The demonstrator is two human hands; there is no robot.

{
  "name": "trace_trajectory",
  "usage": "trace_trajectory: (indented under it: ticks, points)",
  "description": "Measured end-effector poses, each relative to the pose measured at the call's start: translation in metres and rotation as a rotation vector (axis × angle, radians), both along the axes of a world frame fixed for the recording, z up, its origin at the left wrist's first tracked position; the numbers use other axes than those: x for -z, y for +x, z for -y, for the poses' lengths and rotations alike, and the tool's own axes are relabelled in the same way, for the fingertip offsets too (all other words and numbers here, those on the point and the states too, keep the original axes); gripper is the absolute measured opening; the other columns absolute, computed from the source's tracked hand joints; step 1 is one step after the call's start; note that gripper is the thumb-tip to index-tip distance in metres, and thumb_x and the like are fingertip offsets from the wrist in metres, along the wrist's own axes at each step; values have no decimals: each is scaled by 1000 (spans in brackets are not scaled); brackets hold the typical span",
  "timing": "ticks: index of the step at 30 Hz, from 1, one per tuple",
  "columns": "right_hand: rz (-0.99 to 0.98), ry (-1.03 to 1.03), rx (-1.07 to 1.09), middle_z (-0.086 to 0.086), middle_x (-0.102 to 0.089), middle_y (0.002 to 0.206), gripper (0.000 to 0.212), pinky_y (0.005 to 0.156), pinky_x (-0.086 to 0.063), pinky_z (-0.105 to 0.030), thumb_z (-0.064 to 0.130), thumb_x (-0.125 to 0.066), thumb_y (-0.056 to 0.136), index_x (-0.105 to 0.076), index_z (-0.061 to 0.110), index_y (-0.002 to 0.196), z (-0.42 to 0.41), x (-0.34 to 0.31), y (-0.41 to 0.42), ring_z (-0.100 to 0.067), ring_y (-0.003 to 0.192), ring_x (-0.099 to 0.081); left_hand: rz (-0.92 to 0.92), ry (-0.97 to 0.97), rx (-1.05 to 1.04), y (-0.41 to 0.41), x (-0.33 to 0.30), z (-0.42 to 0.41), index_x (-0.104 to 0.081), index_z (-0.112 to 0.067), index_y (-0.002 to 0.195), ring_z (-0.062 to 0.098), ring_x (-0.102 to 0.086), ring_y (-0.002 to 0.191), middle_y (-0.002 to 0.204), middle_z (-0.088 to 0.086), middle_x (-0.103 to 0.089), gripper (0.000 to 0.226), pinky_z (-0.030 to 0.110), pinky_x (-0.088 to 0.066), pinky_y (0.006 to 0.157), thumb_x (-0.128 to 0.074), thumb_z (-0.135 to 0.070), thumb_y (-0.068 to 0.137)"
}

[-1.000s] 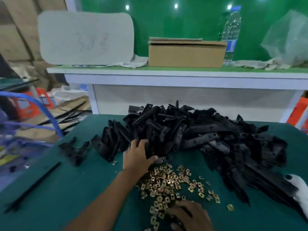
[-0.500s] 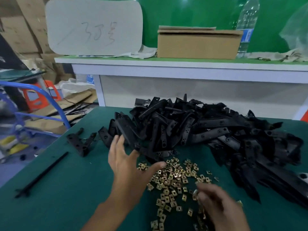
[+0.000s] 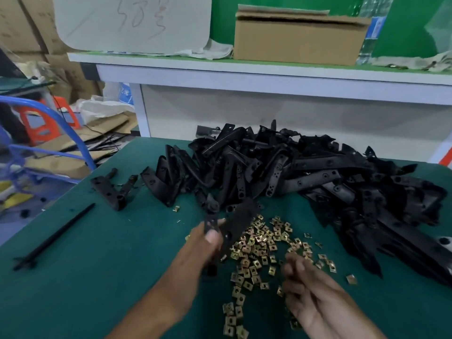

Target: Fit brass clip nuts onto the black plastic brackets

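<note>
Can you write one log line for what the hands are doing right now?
left hand: holds black bracket | right hand: over brass clip nuts, grip unclear | nut fitted: not yet

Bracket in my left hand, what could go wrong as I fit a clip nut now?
The bracket is blurred and pinched only at one end by the left hand, so it could twist or slip. The clip nuts lie loose on the green mat; the right hand might scatter them.

A small factory assembly workshop: a green-matted counter [image 3: 73,277] heaped with black brackets [image 3: 305,172] and brass clip nuts [image 3: 259,245], cardboard cartons [image 3: 27,23] stacked behind it.
</note>
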State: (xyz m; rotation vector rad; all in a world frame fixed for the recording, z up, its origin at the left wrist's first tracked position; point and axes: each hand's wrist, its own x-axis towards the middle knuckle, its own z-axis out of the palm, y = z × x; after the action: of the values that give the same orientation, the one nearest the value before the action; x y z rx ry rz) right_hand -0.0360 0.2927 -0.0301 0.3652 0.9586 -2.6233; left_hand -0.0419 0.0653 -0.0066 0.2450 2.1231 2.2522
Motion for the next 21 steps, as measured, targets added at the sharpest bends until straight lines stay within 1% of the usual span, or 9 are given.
trace_trajectory:
  ticks: [2,4,6,8,9,12,14,17,21]
  points:
    - [-28,-41,-41,-12,-58,73,51,33,-37,-21,9,-97,54,-72,-3,97,-2,0,-1,-12,44,-45,109,305,146,1,-3,2,-63,-15,85,31,-60,123,133,10,-64,48,52,-44,107,-52,-62,86]
    - [-61,-75,-34,-8,-57,74,61,35,-36,-19,11,-104,34,-77,3,87,-8,-3,-3,-9,46,-44,173,453,244,2,-9,1,-53,-7,102,44,-69,102,134,20,-63,36,50,-57,86,-58,-42,95]
    - [-81,-76,6,-3,-56,74,49,36,-36,-17,14,-103,41,-77,8,82,-14,-3,-6,-6,49,-43,201,488,270,3,-9,0,-42,-5,118,47,-71,91,136,20,-62,39,41,-59,63,-57,-35,97]
    - [-82,-29,82,0,-56,74,18,37,-37,-17,16,-86,69,-75,11,82,-19,-3,-7,-5,52,-43,214,431,275,4,-6,-2,-43,-1,120,47,-72,93,138,15,-63,43,33,-56,52,-56,-35,97]
    - [-85,-7,118,-2,-60,75,12,37,-40,-17,17,-78,74,-73,11,84,-22,-3,-9,-6,53,-47,210,368,276,3,-5,-1,-49,2,123,42,-72,96,136,14,-64,48,30,-56,51,-58,-37,98]
    - [-63,40,139,1,-61,73,26,38,-43,-16,21,-78,69,-64,11,90,-26,-7,-9,-5,50,-51,169,139,308,3,-2,-1,-71,-14,120,21,-68,95,122,17,-70,45,24,-53,60,-68,-49,92]
    - [-79,47,121,2,-56,77,15,40,-40,-16,22,-62,86,-61,12,97,-26,-9,-7,-4,54,-46,170,48,322,6,0,-6,-75,-28,112,17,-71,94,106,7,-76,40,20,-53,74,-75,-54,83]
    - [-101,92,79,-6,-61,89,21,45,-46,-18,10,-57,89,-67,6,107,-26,-7,-2,-9,67,-56,109,5,260,13,9,-18,-70,-29,83,6,-61,69,74,-11,-65,31,13,-46,63,-84,-55,72]
    - [-168,224,-26,-7,-65,94,29,52,-50,-18,4,-63,83,-71,7,111,-20,-9,4,-9,72,-63,112,-12,326,20,21,-27,-65,-32,96,13,-71,75,88,0,-74,42,20,-54,63,-92,-43,65]
